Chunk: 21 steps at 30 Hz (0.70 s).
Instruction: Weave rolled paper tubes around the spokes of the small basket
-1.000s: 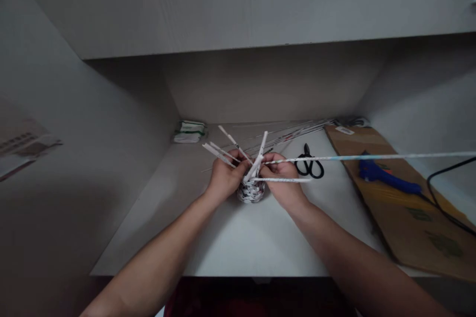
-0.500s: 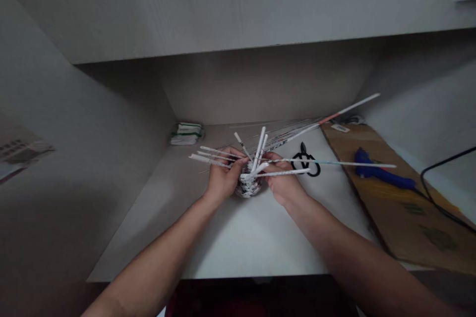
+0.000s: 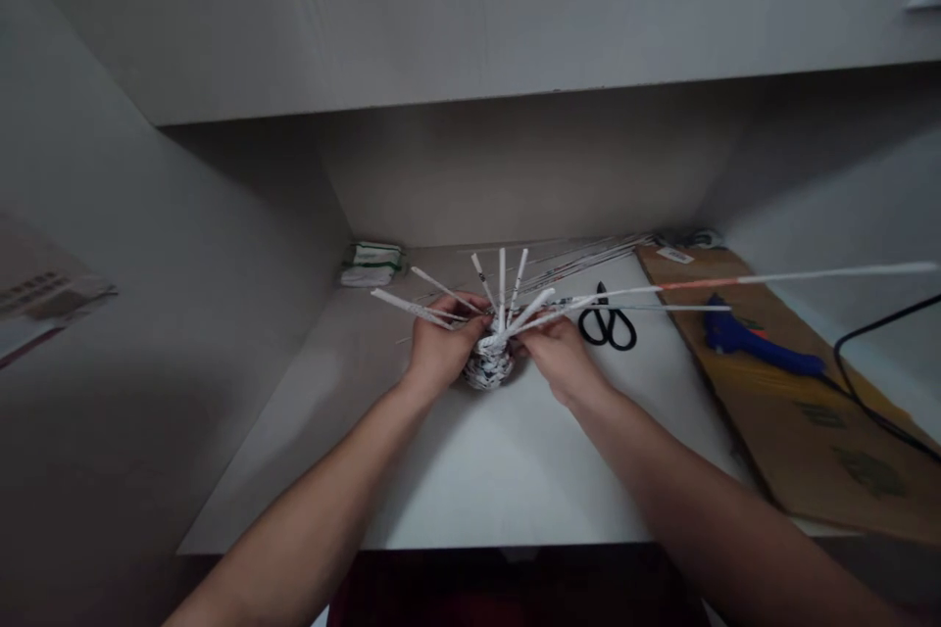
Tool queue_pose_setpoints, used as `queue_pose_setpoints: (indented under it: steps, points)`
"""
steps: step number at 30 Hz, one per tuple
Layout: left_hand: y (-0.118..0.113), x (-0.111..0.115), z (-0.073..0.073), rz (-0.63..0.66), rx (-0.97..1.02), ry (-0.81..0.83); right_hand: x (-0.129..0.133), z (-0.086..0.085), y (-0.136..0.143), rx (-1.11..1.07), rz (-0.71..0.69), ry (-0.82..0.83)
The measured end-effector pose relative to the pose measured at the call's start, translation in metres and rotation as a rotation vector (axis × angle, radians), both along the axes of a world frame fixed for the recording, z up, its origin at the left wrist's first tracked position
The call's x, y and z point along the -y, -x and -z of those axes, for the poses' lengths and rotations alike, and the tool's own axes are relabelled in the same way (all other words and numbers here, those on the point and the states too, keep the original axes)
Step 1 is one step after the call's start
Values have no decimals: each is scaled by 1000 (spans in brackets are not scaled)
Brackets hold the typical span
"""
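A small woven paper basket stands between my hands, with several rolled paper sticks spreading up and outward from its rim. My left hand is closed on its left side, thumb at the rim. On the right, my right hand has its fingers closed at the rim beside the base of a long paper stick. That stick, white with an orange stretch, reaches far right over the cardboard, and a thinner one lies below it. The fingertips of my right hand are partly hidden by the sticks.
Black scissors lie right of my right hand. A blue glue gun with a black cord rests on brown cardboard. Loose paper sticks and a wrapped white packet are at the back of the white table.
The long orange-marked stick has swung down and to the right, from slanting upward to nearly level. The basket's upright sticks have shifted and fan out more evenly. Both hands remain at the basket.
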State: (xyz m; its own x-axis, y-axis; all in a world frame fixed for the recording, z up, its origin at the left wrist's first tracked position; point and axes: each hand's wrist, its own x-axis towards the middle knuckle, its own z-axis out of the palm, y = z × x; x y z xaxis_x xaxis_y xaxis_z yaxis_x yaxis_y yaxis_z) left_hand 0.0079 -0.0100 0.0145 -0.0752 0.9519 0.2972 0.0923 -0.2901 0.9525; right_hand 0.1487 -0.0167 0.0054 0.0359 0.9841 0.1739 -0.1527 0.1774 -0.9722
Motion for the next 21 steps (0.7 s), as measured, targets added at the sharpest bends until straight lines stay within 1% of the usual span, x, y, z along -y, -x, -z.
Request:
queue_pose_setpoints:
  steps: [3,5,10,12,16,21]
  points:
    - [-1,-4,5,-102,-45,-88,3,0,-1,81,-29,11]
    - [-1,-5,7,-123,-84,-120,5,1,-1,130,-17,-9]
    - [-2,-1,9,-89,-142,-176,8,7,-1,387,69,-112]
    - [-4,3,8,-87,-193,-214,8,8,-2,446,105,-141]
    - [-6,5,9,-105,-228,-225,5,8,-2,414,149,-146]
    - [-5,0,19,-91,-213,-232,5,6,-2,352,171,-182]
